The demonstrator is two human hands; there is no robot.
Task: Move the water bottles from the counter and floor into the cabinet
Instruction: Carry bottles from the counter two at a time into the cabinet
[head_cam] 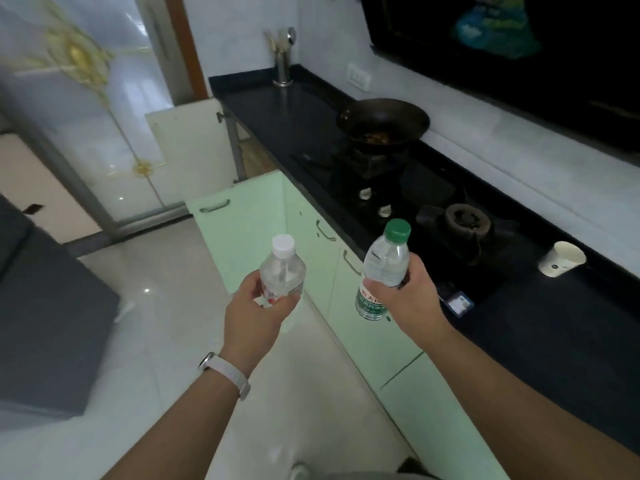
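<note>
My left hand (254,308) grips a clear water bottle with a white cap (283,268), held upright over the floor in front of the cabinets. My right hand (403,296) grips a clear water bottle with a green cap and green label (382,268), held close to the counter's front edge. Ahead of both bottles a pale green cabinet door (239,220) stands swung open from the row of green cabinets (374,341). Farther back a white cabinet door (194,147) is also open. The cabinet interiors are hidden from here.
The black counter (554,334) carries a gas hob with a dark wok (382,123), a free burner (465,220) and a tipped paper cup (562,259). A steel utensil holder (283,64) stands at the far end. A dark grey block (45,306) sits on the glossy floor at left.
</note>
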